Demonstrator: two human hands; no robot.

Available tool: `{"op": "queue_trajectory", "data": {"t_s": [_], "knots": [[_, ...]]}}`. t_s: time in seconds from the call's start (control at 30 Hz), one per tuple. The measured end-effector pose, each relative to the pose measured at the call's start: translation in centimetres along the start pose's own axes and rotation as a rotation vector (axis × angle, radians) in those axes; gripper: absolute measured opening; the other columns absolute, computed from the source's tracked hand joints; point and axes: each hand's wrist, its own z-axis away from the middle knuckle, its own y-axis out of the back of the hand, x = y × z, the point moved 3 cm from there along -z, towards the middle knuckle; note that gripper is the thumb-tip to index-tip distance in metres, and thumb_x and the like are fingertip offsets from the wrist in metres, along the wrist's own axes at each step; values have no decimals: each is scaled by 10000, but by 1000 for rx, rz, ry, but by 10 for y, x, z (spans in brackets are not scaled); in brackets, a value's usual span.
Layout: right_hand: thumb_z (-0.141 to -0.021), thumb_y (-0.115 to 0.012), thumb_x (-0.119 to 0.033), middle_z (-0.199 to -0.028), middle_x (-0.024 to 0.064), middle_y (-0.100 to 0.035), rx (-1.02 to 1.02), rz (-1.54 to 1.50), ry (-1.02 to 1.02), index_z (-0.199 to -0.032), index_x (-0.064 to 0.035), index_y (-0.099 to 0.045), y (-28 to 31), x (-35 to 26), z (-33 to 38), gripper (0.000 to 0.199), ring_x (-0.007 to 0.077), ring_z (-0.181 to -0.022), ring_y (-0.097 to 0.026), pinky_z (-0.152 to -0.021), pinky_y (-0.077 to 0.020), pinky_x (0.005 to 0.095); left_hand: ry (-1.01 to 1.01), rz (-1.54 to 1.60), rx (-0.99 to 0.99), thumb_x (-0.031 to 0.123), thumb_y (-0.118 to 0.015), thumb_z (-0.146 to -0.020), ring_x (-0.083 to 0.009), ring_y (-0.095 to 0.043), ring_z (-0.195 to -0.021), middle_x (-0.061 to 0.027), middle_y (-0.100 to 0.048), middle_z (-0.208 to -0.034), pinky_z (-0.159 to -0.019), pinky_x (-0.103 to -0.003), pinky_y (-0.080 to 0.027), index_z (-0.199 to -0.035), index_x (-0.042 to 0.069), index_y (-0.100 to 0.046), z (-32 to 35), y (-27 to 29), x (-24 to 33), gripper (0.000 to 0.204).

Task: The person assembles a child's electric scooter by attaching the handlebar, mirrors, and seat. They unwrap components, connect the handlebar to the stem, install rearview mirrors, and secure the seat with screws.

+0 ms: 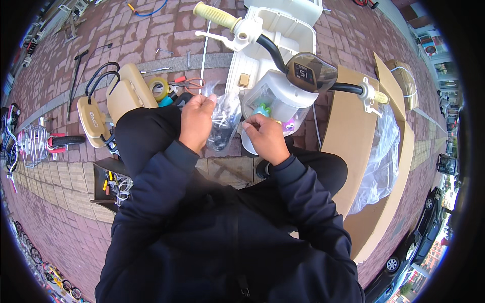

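Between finger and thumb, my left hand (196,122) grips the top of a clear plastic bag (226,117) with dark parts at its bottom. My right hand (266,138) is closed in front of a translucent white front housing (277,86); whatever its curled fingers may hold is too small to make out. Just beyond these fingers show a green-and-blue toy figure (262,109) and a purple one (288,125). Above the housing runs a black handlebar (271,53) with a cream grip (217,15), a white brake lever (216,36) and a lit display (304,73).
An open cardboard box (350,136) with clear plastic wrap (378,161) stands at right. Beige seats (132,90) lie at left, near yellow tape (159,88) and red-handled pliers (191,83). A dark toolbox (105,174) sits beside my left leg. Wrenches (188,59) lie on the brick paving.
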Motion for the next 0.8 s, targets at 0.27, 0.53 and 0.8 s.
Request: {"op": "queue_trajectory", "data": {"t_s": [0.27, 0.53, 0.8], "knots": [[-1042, -718, -418, -1484, 182, -619, -324, -684, -262, -1616, -34, -424, -35, 28, -11, 750, 305, -1343, -613, -1091, -517, 423, 286, 744, -83, 264, -563, -1136, -304, -746, -1047, -152, -765, -1158, -963, -457, -594, -1252, -9, -676, -49, 34, 5, 317], [-1005, -781, -320, -1337, 67, -688, -244, -919, -126, -1582, -7, -445, -17, -7, -27, 738, 125, -1049, -690, -714, -571, 270, 284, 834, -74, 205, -591, -1121, -255, -725, -1047, -105, -749, -1160, -959, -440, -592, -1210, 14, -692, -67, 21, 8, 234], [-999, -760, -168, -1384, 147, -667, -93, -941, -14, -1540, 54, -469, 1, -22, -28, 653, 221, -1237, -667, -1071, -530, 355, 248, 584, -162, 323, -711, -1064, -215, -710, -1095, -71, -721, -1210, -974, -383, -572, -1289, -5, -648, -37, 8, 26, 402]]}}
